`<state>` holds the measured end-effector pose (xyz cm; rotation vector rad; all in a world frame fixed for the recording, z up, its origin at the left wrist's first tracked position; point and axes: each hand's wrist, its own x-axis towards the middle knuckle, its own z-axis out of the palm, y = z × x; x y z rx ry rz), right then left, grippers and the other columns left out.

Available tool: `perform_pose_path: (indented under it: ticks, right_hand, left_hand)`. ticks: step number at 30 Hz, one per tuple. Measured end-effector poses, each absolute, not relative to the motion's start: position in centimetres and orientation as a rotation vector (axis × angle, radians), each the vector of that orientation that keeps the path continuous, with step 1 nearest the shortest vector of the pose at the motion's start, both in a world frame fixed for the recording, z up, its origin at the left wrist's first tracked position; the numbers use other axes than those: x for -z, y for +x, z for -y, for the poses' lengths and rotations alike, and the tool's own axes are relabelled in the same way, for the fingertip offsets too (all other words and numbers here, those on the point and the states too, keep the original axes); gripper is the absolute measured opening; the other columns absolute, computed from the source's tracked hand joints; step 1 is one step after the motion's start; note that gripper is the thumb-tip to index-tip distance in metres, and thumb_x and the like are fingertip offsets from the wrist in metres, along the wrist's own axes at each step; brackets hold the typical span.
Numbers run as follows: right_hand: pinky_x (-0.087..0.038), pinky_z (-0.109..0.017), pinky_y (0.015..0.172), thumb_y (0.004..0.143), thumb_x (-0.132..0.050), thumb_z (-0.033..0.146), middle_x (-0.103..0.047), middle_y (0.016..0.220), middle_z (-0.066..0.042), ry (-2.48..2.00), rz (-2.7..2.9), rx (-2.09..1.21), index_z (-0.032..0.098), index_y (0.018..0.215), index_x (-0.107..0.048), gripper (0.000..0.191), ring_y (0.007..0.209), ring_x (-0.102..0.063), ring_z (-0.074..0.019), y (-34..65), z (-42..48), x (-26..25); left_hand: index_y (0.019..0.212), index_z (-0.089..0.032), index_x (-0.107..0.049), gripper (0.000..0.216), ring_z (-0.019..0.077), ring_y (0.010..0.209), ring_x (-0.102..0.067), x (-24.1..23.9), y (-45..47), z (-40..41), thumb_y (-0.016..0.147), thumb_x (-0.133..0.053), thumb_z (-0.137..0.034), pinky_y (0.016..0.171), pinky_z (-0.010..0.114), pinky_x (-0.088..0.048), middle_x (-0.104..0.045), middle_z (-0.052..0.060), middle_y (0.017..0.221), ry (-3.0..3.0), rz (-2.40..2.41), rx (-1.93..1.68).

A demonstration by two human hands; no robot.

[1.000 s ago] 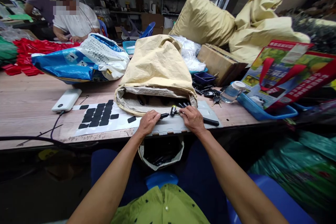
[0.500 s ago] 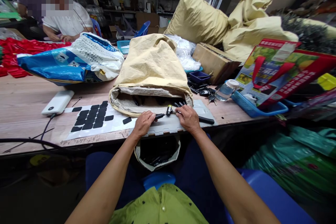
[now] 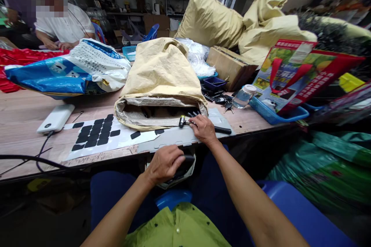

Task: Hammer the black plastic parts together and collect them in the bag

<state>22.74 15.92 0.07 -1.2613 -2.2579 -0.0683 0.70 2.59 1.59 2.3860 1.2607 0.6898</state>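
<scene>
My right hand [image 3: 203,128] rests at the table's front edge, closed around the metal shaft of a small hammer [image 3: 182,121]. The hammer's black grip lies to the right of the hand, and its head, with a yellowish end, points left. Below the table edge, my left hand [image 3: 167,163] is closed on a dark, elongated piece [image 3: 188,159] that sticks out past the thumb. That hand is over an open pale-rimmed bag [image 3: 191,170], mostly hidden by it. A yellow cloth sack [image 3: 162,73] lies with its mouth facing me, dark parts inside.
Left on the table are a sheet of black stickers [image 3: 97,133], a white power bank [image 3: 56,118] and a blue-and-white bag [image 3: 72,71]. To the right stand a lidded jar [image 3: 244,96] and a blue basket [image 3: 269,114]. Across the table sits a co-worker [image 3: 65,27].
My left hand has moved down from the hammer head to below the table edge with the dark piece. My right hand still holds the hammer. The view has shifted slightly.
</scene>
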Motion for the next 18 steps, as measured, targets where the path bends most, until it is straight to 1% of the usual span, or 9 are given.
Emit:
perform_pose_path:
  ticks: [2,4,7,8,10,12,14,16,18]
  right_hand:
    - [-0.044,-0.036,0.087,0.094,-0.061,0.025,-0.065,0.098,-0.005,-1.258,2.253,0.068,0.024,0.107,-0.072,0.016,0.096,-0.054,-0.0236,22.8,-15.9,0.0]
    - [-0.044,-0.036,0.087,0.094,-0.061,0.025,-0.064,0.098,-0.005,-1.254,2.251,0.067,0.025,0.107,-0.072,0.016,0.096,-0.054,-0.0235,22.8,-15.9,0.0]
    - [-0.044,-0.036,0.086,0.094,-0.061,0.025,-0.064,0.098,-0.005,-1.252,2.255,0.071,0.024,0.107,-0.072,0.017,0.095,-0.054,-0.0234,22.8,-15.9,-0.1]
    - [-0.044,-0.037,0.086,0.094,-0.061,0.025,-0.064,0.097,-0.005,-1.254,2.255,0.075,0.024,0.107,-0.072,0.017,0.094,-0.054,-0.0234,22.7,-15.9,-0.2]
    - [-0.044,-0.037,0.086,0.094,-0.061,0.025,-0.064,0.097,-0.005,-1.254,2.253,0.081,0.024,0.106,-0.072,0.017,0.094,-0.054,-0.0235,22.7,-15.8,-0.2]
    - [-0.044,-0.037,0.086,0.094,-0.061,0.026,-0.064,0.097,-0.005,-1.25,2.249,0.081,0.024,0.106,-0.072,0.017,0.094,-0.054,-0.0235,22.7,-15.8,-0.2]
    - [-0.044,-0.036,0.086,0.094,-0.061,0.025,-0.064,0.097,-0.005,-1.246,2.244,0.076,0.024,0.106,-0.072,0.016,0.094,-0.054,-0.0233,22.7,-15.8,-0.1]
    - [-0.044,-0.036,0.086,0.094,-0.061,0.025,-0.064,0.097,-0.005,-1.244,2.241,0.073,0.024,0.106,-0.072,0.016,0.095,-0.054,-0.0231,22.8,-15.9,0.0]
    - [-0.044,-0.036,0.086,0.094,-0.062,0.025,-0.065,0.098,-0.005,-1.244,2.242,0.077,0.024,0.106,-0.072,0.016,0.095,-0.054,-0.023,22.8,-16.0,0.0]
  left_hand:
    - [0.102,-0.024,-0.067,0.031,0.0212,0.085,-0.062,-0.2,1.4,-1.0,0.105,-0.04,-0.039,0.078,0.035,-0.046,-0.066,0.007,0.092,2.398,-1.246,-0.541]
    - [0.102,-0.025,-0.067,0.028,0.0213,0.082,-0.064,1.1,1.8,-0.1,0.104,-0.041,-0.037,0.073,0.034,-0.045,-0.067,0.007,0.093,2.344,-1.356,-0.415]
    - [0.103,-0.026,-0.066,0.021,0.0208,0.081,-0.066,1.4,1.8,-0.1,0.101,-0.048,-0.036,0.071,0.032,-0.045,-0.068,0.005,0.097,2.294,-1.397,-0.347]
    - [0.102,-0.026,-0.067,0.021,0.0205,0.082,-0.066,0.9,1.7,-0.5,0.101,-0.049,-0.037,0.072,0.032,-0.046,-0.069,0.005,0.097,2.293,-1.377,-0.39]
    - [0.096,-0.025,-0.067,0.024,0.0198,0.084,-0.066,-0.7,1.1,-2.0,0.101,-0.048,-0.039,0.076,0.031,-0.047,-0.069,0.004,0.092,2.265,-1.412,-0.589]
    - [0.086,-0.023,-0.066,0.029,0.0197,0.081,-0.064,-2.6,-0.1,-4.7,0.101,-0.046,-0.039,0.077,0.031,-0.047,-0.069,0.004,0.085,2.161,-1.636,-0.868]
    - [0.081,-0.022,-0.065,0.031,0.0204,0.075,-0.062,-4.1,-2.2,-8.4,0.099,-0.046,-0.038,0.075,0.033,-0.046,-0.069,0.006,0.081,1.962,-1.989,-1.074]
    - [0.083,-0.02,-0.067,0.027,0.0237,0.077,-0.064,-4.8,-4.7,-12.2,0.095,-0.049,-0.036,0.076,0.036,-0.048,-0.071,0.01,0.083,1.746,-2.293,-1.096]
    - [0.084,-0.016,-0.07,0.023,0.0294,0.085,-0.067,-4.7,-7.0,-15.4,0.089,-0.054,-0.032,0.078,0.04,-0.05,-0.072,0.016,0.086,1.584,-2.486,-0.979]
